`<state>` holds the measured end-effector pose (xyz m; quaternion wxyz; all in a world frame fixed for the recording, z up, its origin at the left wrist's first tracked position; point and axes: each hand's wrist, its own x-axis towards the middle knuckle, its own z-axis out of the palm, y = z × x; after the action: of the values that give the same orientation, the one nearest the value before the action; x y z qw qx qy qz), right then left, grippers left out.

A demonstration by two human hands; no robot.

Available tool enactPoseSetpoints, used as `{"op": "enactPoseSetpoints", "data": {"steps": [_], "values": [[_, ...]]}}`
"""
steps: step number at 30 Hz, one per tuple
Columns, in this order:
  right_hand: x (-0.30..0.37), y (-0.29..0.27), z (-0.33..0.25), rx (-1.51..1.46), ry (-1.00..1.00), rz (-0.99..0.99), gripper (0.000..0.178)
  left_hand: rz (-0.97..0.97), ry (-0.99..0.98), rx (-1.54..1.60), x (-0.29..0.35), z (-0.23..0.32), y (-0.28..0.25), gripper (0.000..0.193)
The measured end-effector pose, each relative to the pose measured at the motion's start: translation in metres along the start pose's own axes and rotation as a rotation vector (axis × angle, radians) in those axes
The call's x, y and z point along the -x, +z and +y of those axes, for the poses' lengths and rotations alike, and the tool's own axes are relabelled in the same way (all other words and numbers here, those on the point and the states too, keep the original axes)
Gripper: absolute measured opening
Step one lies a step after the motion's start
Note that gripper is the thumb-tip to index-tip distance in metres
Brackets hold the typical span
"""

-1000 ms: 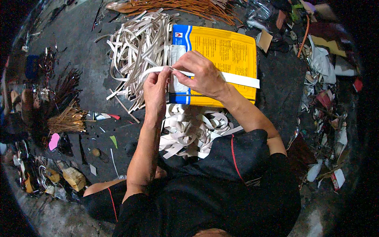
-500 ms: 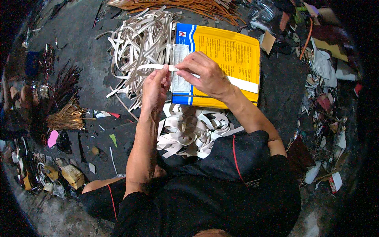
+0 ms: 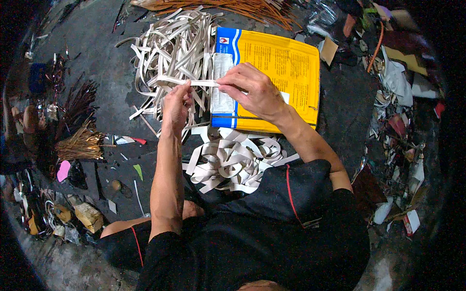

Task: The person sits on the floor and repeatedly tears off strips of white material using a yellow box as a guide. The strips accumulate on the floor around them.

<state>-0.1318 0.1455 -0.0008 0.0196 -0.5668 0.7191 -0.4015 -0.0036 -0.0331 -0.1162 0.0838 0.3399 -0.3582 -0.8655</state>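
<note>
The left hand and the right hand hold one white paper strip taut between them, above the floor. The left fingers are closed, pinching the strip's left end; the right fingers are closed on its right end. The strip runs level between the two hands, over the left edge of a yellow bag that lies flat on the floor. The right hand hovers over the bag. A loose heap of white strips lies on the floor just left of the bag, behind the left hand. A second pile of curled strips rests below the bag, near the person's knees. Brown sticks lie well apart toward the left edge of the floor
</note>
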Motion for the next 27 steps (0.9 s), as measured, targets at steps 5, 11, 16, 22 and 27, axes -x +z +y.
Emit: {"op": "enactPoseSetpoints", "data": {"steps": [5,11,16,22,27], "values": [[0.001,0.002,0.001,0.026,-0.009,0.015,0.016,-0.001,-0.033,0.397,0.03,0.013,0.035,0.025],[0.001,0.0,0.0,0.04,-0.031,0.009,0.017,0.046,0.081,-0.219,0.059,0.018,0.073,0.023],[0.003,-0.002,0.001,0.028,-0.023,0.01,0.017,0.028,0.048,-0.054,0.046,0.012,0.063,0.02],[0.005,-0.003,0.0,-0.006,0.031,-0.006,0.012,0.052,0.057,0.055,0.026,0.0,0.031,0.017],[0.005,-0.003,0.001,-0.012,0.042,-0.017,0.016,0.058,0.049,-0.015,0.018,0.001,0.017,0.019]]}}
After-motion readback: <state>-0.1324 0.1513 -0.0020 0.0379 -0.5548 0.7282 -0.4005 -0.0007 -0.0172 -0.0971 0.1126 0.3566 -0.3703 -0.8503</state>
